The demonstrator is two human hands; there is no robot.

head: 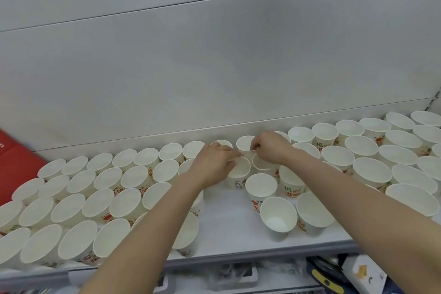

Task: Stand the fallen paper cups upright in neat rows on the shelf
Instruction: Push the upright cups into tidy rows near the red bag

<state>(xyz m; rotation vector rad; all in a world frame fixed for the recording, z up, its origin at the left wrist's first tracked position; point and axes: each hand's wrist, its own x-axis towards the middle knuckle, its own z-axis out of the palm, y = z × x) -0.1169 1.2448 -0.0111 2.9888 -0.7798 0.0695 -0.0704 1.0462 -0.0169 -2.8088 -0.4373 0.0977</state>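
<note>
Both forearms are seen nearest the camera, stretched over the shelf (pixel 229 241) toward its back wall (pixel 214 79). All places below are given relative to the back-row cup (pixel 245 144) at the centre. That cup is pinched at its rim by the right hand (pixel 269 148), fingers curled on the rim. Just in front and left of it, a second-row cup (pixel 239 169) is gripped by the left hand (pixel 212 162), fingers wrapped round its side. Both cups are upright, mouths up.

Progress is judged as nearly done. To the left of the back-row cup, the left block of cups (pixel 78 193) is stood upright in fairly even rows. To its right, the right block of cups (pixel 372 157) is also upright. No cup lying on its side is visible. In front of the back-row cup, a bare gap of shelf is left, with a few loose front cups (pixel 278 216) standing out of line. What is left is judged to be closing that gap and straightening the middle rows. A red box (pixel 14 162) is seen far left of it.
</note>
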